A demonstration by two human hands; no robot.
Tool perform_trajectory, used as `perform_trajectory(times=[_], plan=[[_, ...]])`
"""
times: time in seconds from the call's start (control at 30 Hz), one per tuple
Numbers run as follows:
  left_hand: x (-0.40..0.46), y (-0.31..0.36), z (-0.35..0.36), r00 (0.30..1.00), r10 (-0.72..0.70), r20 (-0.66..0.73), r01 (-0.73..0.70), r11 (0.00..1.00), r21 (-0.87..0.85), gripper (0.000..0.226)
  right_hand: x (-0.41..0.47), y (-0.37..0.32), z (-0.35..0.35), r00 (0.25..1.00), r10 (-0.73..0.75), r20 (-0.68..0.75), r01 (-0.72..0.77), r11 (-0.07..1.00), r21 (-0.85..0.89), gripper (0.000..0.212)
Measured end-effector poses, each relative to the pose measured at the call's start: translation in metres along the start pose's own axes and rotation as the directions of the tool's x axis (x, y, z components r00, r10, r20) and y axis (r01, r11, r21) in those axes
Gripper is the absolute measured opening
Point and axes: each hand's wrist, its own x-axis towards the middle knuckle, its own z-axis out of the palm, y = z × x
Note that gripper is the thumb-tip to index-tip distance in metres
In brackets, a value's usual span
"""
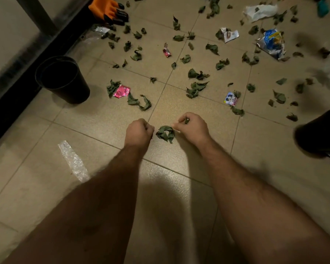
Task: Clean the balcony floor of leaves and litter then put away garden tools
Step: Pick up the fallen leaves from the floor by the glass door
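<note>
While the right hand [193, 126] curls round a scrap of leaf and pinches at the crumpled leaf clump [166, 133] lying between the fists, the left hand [139, 132] is balled tight; whether it holds anything I cannot tell. Both probably gather by hand for the black pot [63, 80] near the railing. Leaves [196, 88] and wrappers [121, 91] litter the tiles beyond; orange gloves [108, 10] lie far off.

Dim, warm light falls from above, leaving a bright patch on the tiled floor [179, 180] at six o'clock, flanked by soft shadows. Motion blur smears the view's edge at three o'clock, and wide-angle distortion bends the tile lines outward.
</note>
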Motion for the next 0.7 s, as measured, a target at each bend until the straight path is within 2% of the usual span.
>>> perform_trajectory(times=[0.07, 0.13, 0.17, 0.27, 0.37, 0.47, 0.57, 0.7], plan=[[-0.006, -0.002, -0.005, 0.997, -0.075, -0.018, 0.07, 0.979, -0.194, 0.013, -0.002, -0.006, 0.008, 0.999, -0.048, -0.005, 0.047, 0.992, -0.121, 0.032], [-0.014, -0.006, -0.006, 0.989, -0.142, 0.04, 0.145, 0.894, -0.423, 0.014, -0.003, -0.01, 0.015, 0.996, -0.088, 0.025, 0.091, 0.97, -0.227, 0.033], [-0.018, -0.007, -0.007, 0.986, -0.155, 0.067, 0.168, 0.861, -0.48, 0.014, -0.003, -0.01, 0.019, 0.993, -0.104, 0.054, 0.115, 0.949, -0.293, 0.03], [-0.025, -0.005, -0.004, 0.989, -0.128, 0.081, 0.15, 0.888, -0.436, 0.01, -0.003, -0.008, 0.023, 0.992, -0.094, 0.083, 0.118, 0.927, -0.357, 0.015], [-0.027, 0.001, 0.003, 0.994, -0.056, 0.09, 0.082, 0.942, -0.326, 0.013, 0.0, -0.009, 0.014, 0.996, -0.051, 0.075, 0.065, 0.976, -0.205, 0.013], [-0.026, 0.005, 0.009, 0.993, 0.023, 0.117, 0.006, 0.97, -0.242, 0.027, 0.004, -0.009, 0.0, 0.995, 0.029, 0.096, -0.04, 0.993, 0.11, 0.018], [-0.023, 0.005, 0.017, 0.986, 0.098, 0.133, -0.094, 0.995, -0.035, 0.035, 0.008, -0.002, -0.011, 0.981, 0.131, 0.139, -0.178, 0.897, 0.405, 0.017], [-0.022, 0.004, 0.027, 0.985, 0.134, 0.104, -0.149, 0.978, 0.148, 0.021, 0.009, 0.002, -0.016, 0.963, 0.167, 0.213, -0.267, 0.719, 0.641, 0.016]])
